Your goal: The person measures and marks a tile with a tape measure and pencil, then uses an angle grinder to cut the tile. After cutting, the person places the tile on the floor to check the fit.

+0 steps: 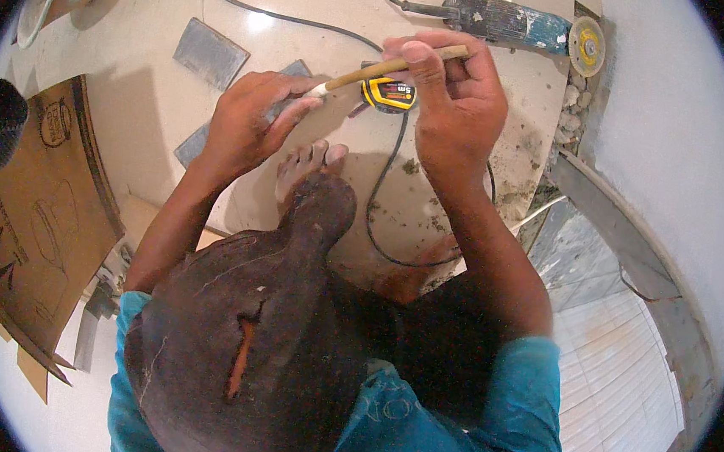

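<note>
Wooden brush handle (392, 65) pinched in right hand (456, 106) — left hand (251, 124) fingers closed on bristle tip (317, 90) — likely cleaning; next needs steady pull.

- Your right hand (456, 106) grips a pale tan wooden stick (391, 67) whose tip, at your left hand (251, 124), is whitish.
- Just under that stick you see a tape measure (388, 94), yellow with a black face and a red patch.
- Beyond your right hand lies a blue angle grinder (505, 23), paint-flecked, with a yellowish disc.
- Near your left hand lie plain grey tile pieces (210, 51) on a glossy cream floor (133, 106).
- Left of your left hand, brown cardboard (39, 226) carries dark line print.
- Your sleeves (526, 409) are teal.
</note>
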`<state>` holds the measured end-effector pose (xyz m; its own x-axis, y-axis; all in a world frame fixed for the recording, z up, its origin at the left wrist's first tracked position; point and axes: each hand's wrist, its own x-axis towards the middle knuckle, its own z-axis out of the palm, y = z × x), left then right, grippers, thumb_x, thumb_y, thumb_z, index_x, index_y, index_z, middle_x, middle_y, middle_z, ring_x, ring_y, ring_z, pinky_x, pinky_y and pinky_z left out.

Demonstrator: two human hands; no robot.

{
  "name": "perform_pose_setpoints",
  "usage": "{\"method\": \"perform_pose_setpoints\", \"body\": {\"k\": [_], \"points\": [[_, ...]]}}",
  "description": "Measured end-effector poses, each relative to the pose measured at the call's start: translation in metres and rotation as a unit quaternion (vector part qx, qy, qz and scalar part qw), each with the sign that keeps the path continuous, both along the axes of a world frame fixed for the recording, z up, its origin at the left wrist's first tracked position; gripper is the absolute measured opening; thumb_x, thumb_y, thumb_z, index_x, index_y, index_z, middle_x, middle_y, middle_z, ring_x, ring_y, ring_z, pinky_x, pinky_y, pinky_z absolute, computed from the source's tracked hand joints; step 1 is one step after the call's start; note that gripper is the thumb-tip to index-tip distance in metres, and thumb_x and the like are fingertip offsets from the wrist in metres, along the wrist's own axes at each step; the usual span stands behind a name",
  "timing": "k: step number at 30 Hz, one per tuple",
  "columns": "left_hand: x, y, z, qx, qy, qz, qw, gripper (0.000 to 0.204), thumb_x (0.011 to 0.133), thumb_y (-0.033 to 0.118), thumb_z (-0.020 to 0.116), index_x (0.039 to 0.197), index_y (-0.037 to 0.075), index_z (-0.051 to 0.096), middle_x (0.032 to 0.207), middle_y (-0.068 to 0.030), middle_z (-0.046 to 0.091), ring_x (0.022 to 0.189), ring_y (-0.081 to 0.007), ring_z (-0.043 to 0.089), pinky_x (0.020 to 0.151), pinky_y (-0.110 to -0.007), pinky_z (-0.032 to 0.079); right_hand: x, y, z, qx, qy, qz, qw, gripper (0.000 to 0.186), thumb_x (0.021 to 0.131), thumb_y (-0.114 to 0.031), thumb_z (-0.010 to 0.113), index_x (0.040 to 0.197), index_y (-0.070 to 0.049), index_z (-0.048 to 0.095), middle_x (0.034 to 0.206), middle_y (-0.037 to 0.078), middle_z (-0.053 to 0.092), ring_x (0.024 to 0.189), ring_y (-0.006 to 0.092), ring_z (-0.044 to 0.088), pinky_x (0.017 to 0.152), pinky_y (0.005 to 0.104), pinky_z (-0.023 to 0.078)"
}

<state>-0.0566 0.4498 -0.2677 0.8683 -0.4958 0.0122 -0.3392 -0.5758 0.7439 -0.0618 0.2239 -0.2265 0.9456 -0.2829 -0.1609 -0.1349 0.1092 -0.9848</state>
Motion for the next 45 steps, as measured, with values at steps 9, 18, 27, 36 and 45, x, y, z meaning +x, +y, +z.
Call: {"method": "perform_pose_setpoints", "body": {"k": [9,18,27,36,45], "points": [[-0.002,0.026,-0.024,0.040,-0.093,0.033,0.994,0.021,0.082,0.011,0.078,0.102,0.009,0.072,0.095,-0.0112,0.073,0.089,-0.0289,0.070,0.079,-0.039,0.055,-0.004,0.044,-0.036,0.054,0.058,-0.002,0.997,0.028,0.100,-0.027,0.062,0.106,0.001,0.058,0.092,0.010,0.070,0.089,0.0179,0.068,0.071,0.0328,0.061],[0.010,0.195,-0.067,0.327,-0.105,0.300,0.890,0.029,0.085,0.029,0.077,0.104,0.008,0.072,0.104,-0.0121,0.071,0.099,-0.0303,0.066,0.085,-0.041,0.052,0.091,-0.085,-0.052,0.092,0.282,-0.271,0.916,0.060,0.097,-0.042,0.061,0.140,-0.004,0.045,0.132,0.015,0.056,0.119,0.0332,0.055,0.099,0.0491,0.045],[0.000,0.114,-0.050,0.267,-0.048,0.051,0.961,0.085,0.065,0.044,0.088,0.134,0.007,0.053,0.129,-0.0167,0.057,0.114,-0.0364,0.056,0.094,-0.044,0.047,0.139,-0.171,-0.169,-0.406,0.219,0.009,0.887,0.054,0.075,-0.008,0.074,0.126,-0.004,0.056,0.113,0.019,0.065,0.104,0.0357,0.064,0.092,0.0430,0.051],[0.016,0.071,-0.028,0.300,0.055,0.017,0.952,0.083,0.060,0.031,0.090,0.131,0.009,0.054,0.128,-0.0131,0.057,0.117,-0.0326,0.057,0.091,-0.042,0.052,0.046,-0.178,-0.012,0.062,0.340,-0.210,0.914,0.039,0.077,-0.020,0.079,0.110,-0.008,0.060,0.093,0.008,0.065,0.083,0.0249,0.064,0.080,0.0430,0.054],[0.027,0.054,0.066,0.104,0.048,0.016,0.993,0.076,0.061,0.008,0.086,0.130,0.003,0.055,0.125,-0.0145,0.059,0.111,-0.0300,0.060,0.091,-0.040,0.051,-0.149,-0.310,0.164,-0.450,0.366,0.232,0.781,0.094,0.064,-0.031,0.086,0.142,-0.003,0.042,0.126,0.021,0.061,0.117,0.0384,0.059,0.105,0.0439,0.044]]}}
